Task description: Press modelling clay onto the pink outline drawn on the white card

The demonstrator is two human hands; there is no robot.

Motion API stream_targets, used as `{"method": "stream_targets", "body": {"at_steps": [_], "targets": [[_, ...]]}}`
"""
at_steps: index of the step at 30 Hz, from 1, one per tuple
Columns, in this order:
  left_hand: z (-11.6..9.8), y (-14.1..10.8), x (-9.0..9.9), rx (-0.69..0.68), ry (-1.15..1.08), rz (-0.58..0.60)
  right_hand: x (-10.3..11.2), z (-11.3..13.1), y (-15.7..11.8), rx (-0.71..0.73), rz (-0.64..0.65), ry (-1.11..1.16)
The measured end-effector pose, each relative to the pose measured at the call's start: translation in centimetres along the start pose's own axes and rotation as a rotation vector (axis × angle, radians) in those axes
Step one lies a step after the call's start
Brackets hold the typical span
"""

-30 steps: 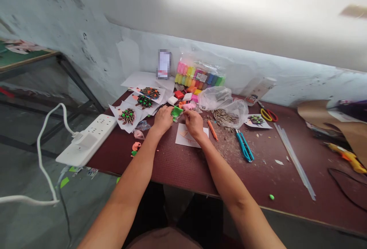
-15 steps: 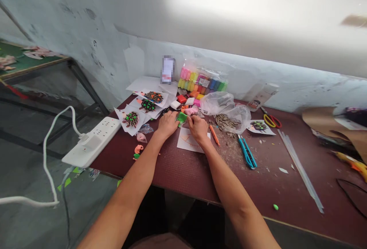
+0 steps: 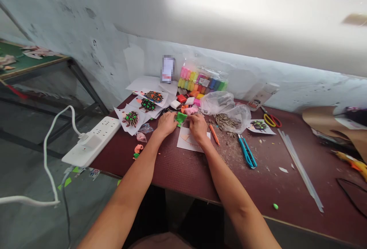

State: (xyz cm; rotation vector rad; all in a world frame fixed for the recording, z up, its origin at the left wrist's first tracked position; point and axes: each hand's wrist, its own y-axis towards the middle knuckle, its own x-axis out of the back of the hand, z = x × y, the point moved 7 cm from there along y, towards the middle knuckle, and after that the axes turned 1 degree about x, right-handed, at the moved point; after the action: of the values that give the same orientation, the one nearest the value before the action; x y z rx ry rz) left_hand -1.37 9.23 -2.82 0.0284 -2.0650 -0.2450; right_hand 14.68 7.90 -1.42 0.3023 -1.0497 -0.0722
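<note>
Between my two hands is a piece of soft green modelling clay (image 3: 181, 118), seemingly in a clear wrapper. My left hand (image 3: 168, 123) pinches its left side, and my right hand (image 3: 198, 126) grips the right side, with fingertips partly hidden. Under my right hand lies a white sheet with an orange line drawing (image 3: 185, 142). An orange marker (image 3: 214, 135) rests just right of that sheet. Behind my hands sit small clay blocks, among them a red one (image 3: 181, 99), a white one (image 3: 175, 104) and a pink lump (image 3: 191, 110).
Finished hedgehog cards (image 3: 131, 120) lie at the left by a power strip (image 3: 97, 138). A bag of seed shells (image 3: 226, 121), a teal cutter (image 3: 247, 152), scissors (image 3: 271, 121) and clear glue sticks (image 3: 301, 170) lie to the right. A clay pack (image 3: 203, 81) leans on the wall.
The green clay between my hands has shifted slightly and looks a little more spread. My right hand has moved slightly left; little else differs.
</note>
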Motion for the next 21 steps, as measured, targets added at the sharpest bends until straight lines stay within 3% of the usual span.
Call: {"method": "stream_targets", "body": {"at_steps": [7, 15, 21], "targets": [[-0.4, -0.3, 0.3, -0.028, 0.057, 0.01, -0.8, 0.2, 0.0, 0.019, 0.06, -0.081], [-0.7, 0.1, 1.8, 0.032, -0.171, -0.08, -1.2, 0.1, 0.3, 0.124, -0.022, 0.11], [0.5, -0.2, 3.8, 0.16, -0.275, -0.284, -0.3, -1.1, 0.6, 0.085, -0.15, 0.131]]}}
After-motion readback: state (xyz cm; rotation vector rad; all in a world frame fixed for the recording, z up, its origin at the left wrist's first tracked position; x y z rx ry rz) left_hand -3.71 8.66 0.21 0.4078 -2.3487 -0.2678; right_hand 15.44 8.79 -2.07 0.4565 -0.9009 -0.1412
